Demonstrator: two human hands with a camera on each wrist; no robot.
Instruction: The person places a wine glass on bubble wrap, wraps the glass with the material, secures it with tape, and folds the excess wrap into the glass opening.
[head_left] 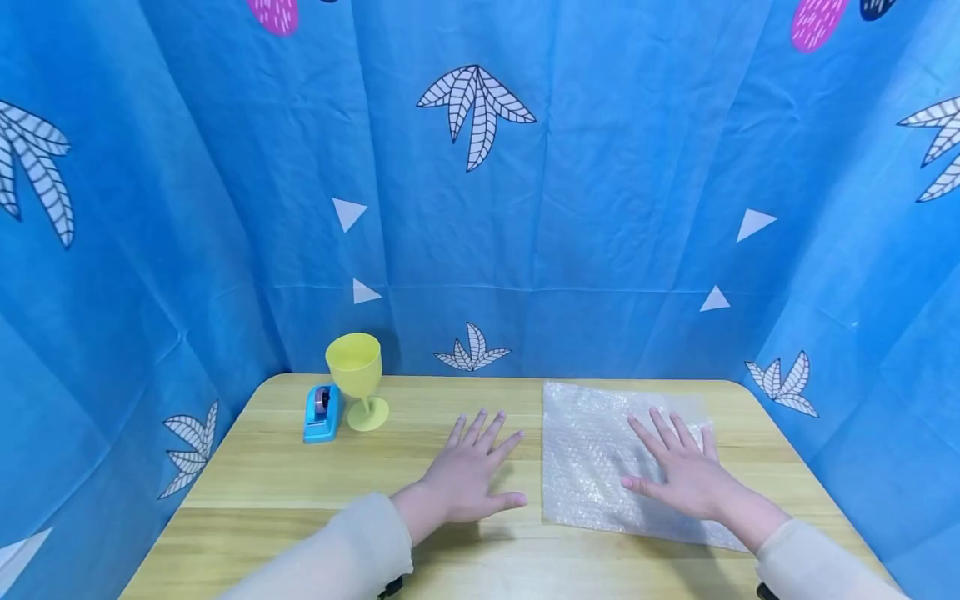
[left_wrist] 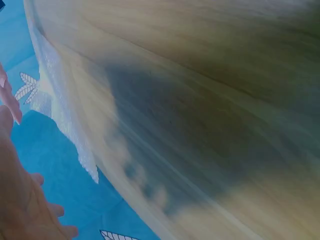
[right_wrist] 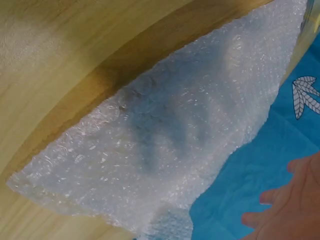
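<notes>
My left hand (head_left: 463, 479), palm down with fingers spread, hovers over the middle of the table and holds nothing; its shadow falls on the wood in the left wrist view. The right hand (head_left: 692, 475) is spread in the same way above a sheet of bubble wrap (head_left: 585, 467) and covers part of it. That bubble wrap (right_wrist: 165, 145) lies flat, with the shadow of fingers across it. A yellow-green goblet (head_left: 356, 367) stands upright at the back left, with a blue tape dispenser (head_left: 322, 423) close beside it on its left.
The light wooden table (head_left: 247, 475) has a rounded back edge. Blue cloth (head_left: 622, 208) with leaf and triangle prints hangs behind it and on both sides.
</notes>
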